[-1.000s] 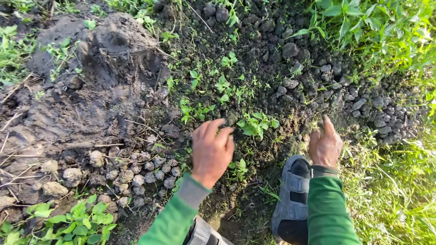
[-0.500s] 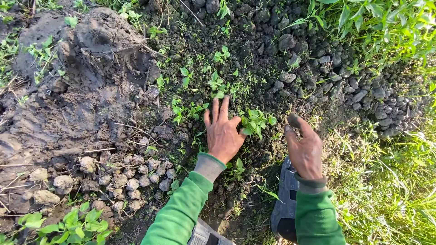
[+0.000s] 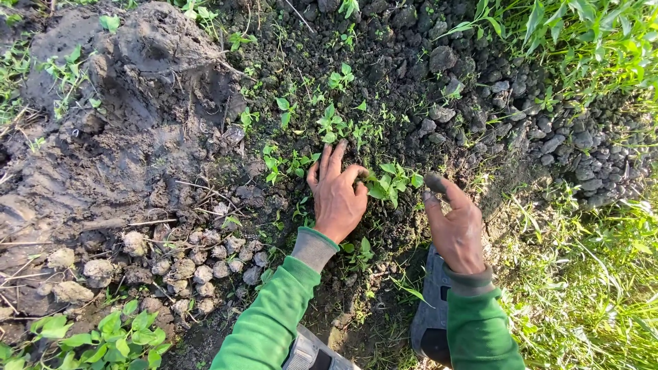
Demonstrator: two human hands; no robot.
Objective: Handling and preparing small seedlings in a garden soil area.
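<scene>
My left hand (image 3: 337,195) lies palm down on dark crumbly soil (image 3: 404,82), fingers spread and thumb curled toward a small leafy weed (image 3: 392,182) just to its right. Small green seedlings (image 3: 332,125) grow beyond its fingertips. My right hand (image 3: 454,226) hovers to the right of the weed, fingers apart, with a dark bit of soil on a fingertip. Both arms wear green sleeves with grey cuffs.
A large mound of wet grey mud (image 3: 130,89) fills the upper left. Pale round clods (image 3: 199,264) lie below it. Tall green grass (image 3: 589,274) borders the right side. My grey sandal (image 3: 428,322) shows beneath my right wrist, and a leafy plant (image 3: 123,329) grows at the bottom left.
My left hand reached forward and pressed flat onto the soil beside the weed. My right hand moved left and opened its fingers near the same weed.
</scene>
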